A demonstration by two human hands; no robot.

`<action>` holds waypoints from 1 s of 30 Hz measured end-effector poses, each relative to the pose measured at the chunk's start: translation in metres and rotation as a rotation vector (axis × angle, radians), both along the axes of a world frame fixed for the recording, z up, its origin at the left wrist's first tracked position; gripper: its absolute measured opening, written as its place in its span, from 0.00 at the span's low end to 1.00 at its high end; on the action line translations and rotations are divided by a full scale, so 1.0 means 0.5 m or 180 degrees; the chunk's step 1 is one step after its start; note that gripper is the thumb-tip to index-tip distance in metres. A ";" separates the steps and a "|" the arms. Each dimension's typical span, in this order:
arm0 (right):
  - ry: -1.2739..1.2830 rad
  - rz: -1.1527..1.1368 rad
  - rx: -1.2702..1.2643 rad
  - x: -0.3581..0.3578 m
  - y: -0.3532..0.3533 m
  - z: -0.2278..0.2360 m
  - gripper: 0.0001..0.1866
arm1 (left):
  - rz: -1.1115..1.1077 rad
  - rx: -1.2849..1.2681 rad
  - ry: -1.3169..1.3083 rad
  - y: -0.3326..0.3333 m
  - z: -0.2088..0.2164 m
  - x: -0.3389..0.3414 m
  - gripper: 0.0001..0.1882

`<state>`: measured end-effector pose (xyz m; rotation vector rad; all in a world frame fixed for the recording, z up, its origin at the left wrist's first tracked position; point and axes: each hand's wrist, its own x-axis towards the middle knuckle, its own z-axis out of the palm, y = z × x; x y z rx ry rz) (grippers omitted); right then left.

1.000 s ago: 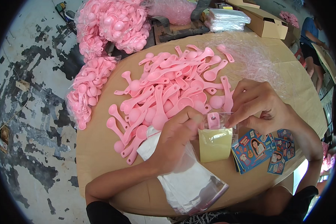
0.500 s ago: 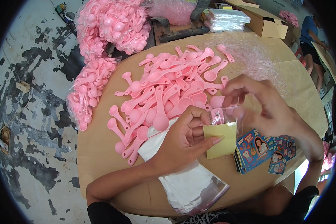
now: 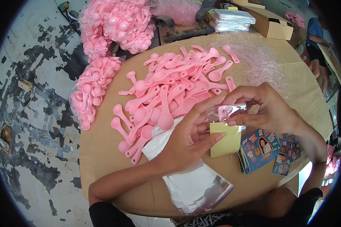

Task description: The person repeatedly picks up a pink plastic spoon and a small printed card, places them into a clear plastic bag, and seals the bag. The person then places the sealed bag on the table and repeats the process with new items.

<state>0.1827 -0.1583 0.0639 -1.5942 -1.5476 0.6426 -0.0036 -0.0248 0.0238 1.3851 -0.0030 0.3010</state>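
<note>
A small clear plastic bag [image 3: 236, 108] is held upright between both hands, over the right part of the table. Inside it are a pale yellow card [image 3: 224, 145] and a pink measuring spoon, of which only the handle [image 3: 222, 113] shows above the card. My left hand [image 3: 187, 138] grips the bag's left side, thumb across the card. At the bag's upper right, my right hand [image 3: 269, 108] pinches the plastic between thumb and fingers. Beyond the hands lies a loose heap of pink measuring spoons [image 3: 165, 102]. Under my left forearm rests a white bundle with clear plastic [image 3: 195, 185].
Blue printed cards [image 3: 259, 151] lie stacked right of the bag. Clear plastic shreds [image 3: 263, 62] spread over the far right of the brown table [image 3: 305, 79]. Bulging bags of pink spoons [image 3: 119, 24] stand at the far left. A cardboard box [image 3: 271, 24] and another person [image 3: 316, 41] are at the back right.
My right hand has come down and left from above the bag and now pinches its top edge. The bag's top is drawn across flatter; my left hand keeps its hold.
</note>
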 end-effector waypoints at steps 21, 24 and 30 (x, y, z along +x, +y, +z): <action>0.0343 -0.3630 0.2146 0.031 -0.848 -0.229 0.22 | 0.0063 0.0438 0.0033 -0.007 -0.014 -0.005 0.09; 0.0493 -0.4759 0.0784 0.003 -1.036 -0.442 0.20 | 0.0212 0.0364 0.0061 0.001 -0.010 -0.015 0.09; -0.1001 -0.4619 -0.0984 -0.008 -0.955 -0.378 0.18 | 0.0107 0.0687 -0.0724 -0.006 -0.010 -0.012 0.05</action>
